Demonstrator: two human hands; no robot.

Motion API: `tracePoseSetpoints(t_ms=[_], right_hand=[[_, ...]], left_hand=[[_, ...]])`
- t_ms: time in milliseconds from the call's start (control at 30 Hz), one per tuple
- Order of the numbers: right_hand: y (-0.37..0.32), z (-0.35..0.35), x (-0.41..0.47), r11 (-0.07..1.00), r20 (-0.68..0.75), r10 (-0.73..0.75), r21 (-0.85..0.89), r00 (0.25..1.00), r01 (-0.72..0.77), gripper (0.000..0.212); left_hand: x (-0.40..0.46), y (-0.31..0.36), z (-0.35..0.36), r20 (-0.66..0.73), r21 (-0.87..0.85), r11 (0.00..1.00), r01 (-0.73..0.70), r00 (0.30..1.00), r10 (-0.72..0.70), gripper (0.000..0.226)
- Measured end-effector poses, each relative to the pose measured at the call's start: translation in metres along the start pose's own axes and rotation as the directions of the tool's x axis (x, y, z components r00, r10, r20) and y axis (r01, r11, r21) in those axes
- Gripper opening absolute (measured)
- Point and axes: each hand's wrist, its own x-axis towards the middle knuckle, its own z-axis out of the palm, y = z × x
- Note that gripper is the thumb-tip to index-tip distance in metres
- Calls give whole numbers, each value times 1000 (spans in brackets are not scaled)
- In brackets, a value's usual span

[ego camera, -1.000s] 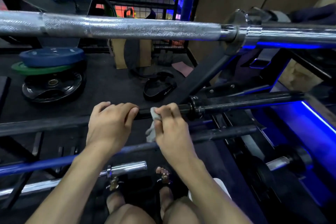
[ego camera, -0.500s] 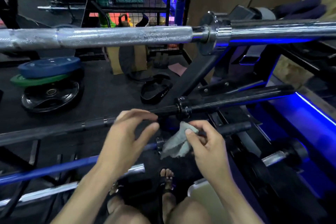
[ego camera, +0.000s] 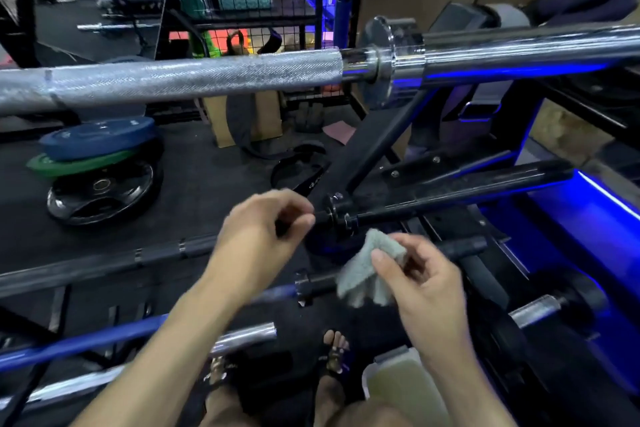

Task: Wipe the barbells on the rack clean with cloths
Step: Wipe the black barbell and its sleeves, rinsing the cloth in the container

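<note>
The right hand [ego camera: 420, 282] has come off the black barbell [ego camera: 450, 196] and now holds the grey cloth [ego camera: 367, 270] in the air, pinched between thumb and fingers, a little below the bar at about 5 o'clock from its collar. A second ago this hand was pressing the cloth around the shaft. The left hand [ego camera: 258, 237] has also let go of its full grip; its fingers are now curled loosely near the shaft just left of the collar, and whether they touch the bar cannot be told. This probably means that the wiping of this part is paused and the person is refolding the cloth or choosing the next place.

The chrome barbell [ego camera: 194, 80] lies across the rack at 12 o'clock, above both hands, and looks not yet reached by the cloth. A blue bar [ego camera: 86, 340] and another chrome sleeve [ego camera: 247, 336] lie lower, at 7 o'clock. A stack of weight plates [ego camera: 98, 163] rests on the floor at 10 o'clock, and a black belt [ego camera: 301, 168] lies behind the black barbell. The black rack strut [ego camera: 377, 146] crosses close to the collar and may hinder a long stroke there.
</note>
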Motion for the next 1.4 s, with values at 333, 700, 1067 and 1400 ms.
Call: tracePoseSetpoints(t_ms=[333,700,1067,1400], right_hand=[[-48,-3,86,643,178,-555,-528,813,555,26],[-4,12,69,192,641,-498,-576,584,795,46],[-39,24,78,329,653,-332,-596,681,732,46],[-41,63,136,375,605,-42,-728,795,574,38]], left_hand=[[29,-7,24,185,267,958,106,970,-158,38],[28,-9,25,157,219,972,84,980,-120,31],[28,-8,25,133,203,970,137,977,-166,34],[26,-11,28,120,197,973,117,983,-142,48]])
